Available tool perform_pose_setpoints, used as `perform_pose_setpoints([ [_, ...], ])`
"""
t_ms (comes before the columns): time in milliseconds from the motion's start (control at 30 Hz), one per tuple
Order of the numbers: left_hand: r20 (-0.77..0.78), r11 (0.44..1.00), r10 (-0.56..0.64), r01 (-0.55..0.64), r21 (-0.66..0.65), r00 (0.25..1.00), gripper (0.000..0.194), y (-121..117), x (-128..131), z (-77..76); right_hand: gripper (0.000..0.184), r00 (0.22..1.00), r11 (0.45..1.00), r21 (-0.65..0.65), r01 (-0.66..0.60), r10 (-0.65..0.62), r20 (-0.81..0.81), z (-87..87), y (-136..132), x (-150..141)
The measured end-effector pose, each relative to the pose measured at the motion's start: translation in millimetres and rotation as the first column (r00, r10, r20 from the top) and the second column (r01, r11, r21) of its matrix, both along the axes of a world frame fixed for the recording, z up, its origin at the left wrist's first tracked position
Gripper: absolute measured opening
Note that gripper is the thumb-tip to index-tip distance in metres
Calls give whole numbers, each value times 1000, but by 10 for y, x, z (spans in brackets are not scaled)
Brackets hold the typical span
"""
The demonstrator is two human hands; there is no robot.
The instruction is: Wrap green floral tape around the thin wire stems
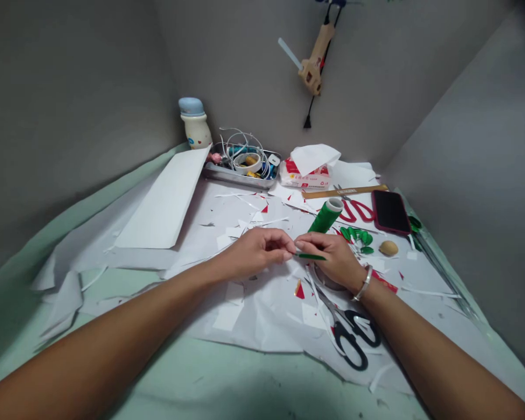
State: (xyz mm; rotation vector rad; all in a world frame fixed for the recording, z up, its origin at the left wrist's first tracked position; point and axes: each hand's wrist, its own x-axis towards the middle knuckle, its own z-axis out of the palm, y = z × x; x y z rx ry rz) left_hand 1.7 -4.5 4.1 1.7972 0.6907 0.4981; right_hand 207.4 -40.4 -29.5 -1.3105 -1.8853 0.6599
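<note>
My left hand (258,251) and my right hand (332,256) meet above the paper-strewn table, both with fingers pinched. Between them runs a thin green stick (310,256), held at its two ends by the fingertips of both hands. My right wrist wears a silver bracelet (364,284). Just behind my right hand stands a tilted green tape roll (326,216), and several green leaf-shaped pieces (357,236) lie to its right. Black-handled scissors (347,329) lie on the paper under my right forearm.
White paper sheets and scraps (245,315) cover the table. A folded white card (168,201) lies left. At the back are a metal tray (240,172) of cables, a tissue pack (306,169), a bottle (195,123), red scissors (356,210), a wooden ruler (345,191), a phone (390,212).
</note>
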Motion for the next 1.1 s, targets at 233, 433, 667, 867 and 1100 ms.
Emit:
perform_pose_setpoints([
  [233, -72, 922, 314, -286, 260, 947, 13, 49, 5, -120, 18, 917, 950, 216, -224, 130, 377, 33, -174, -166],
  [433, -182, 872, 146, -40, 487, 973, 19, 2, 3, -132, 17, 981, 945, 325, -31, -34, 191, 117, -160, -98],
  [667, -36, 979, 58, -50, 196, 998, 12, -18, 11, -2, 18, 998, 993, 105, 58, -62, 34, -10, 7, 19],
  [867, -26, 934, 297, -285, 218, 955, 13, 55, -1, -88, 17, 934, 964, 186, -191, 121, 335, 18, -131, -126],
  [1100, -160, 863, 154, -53, 503, 975, 18, 4, 0, -134, 17, 977, 943, 328, -63, -9, 212, 139, -167, -109],
])
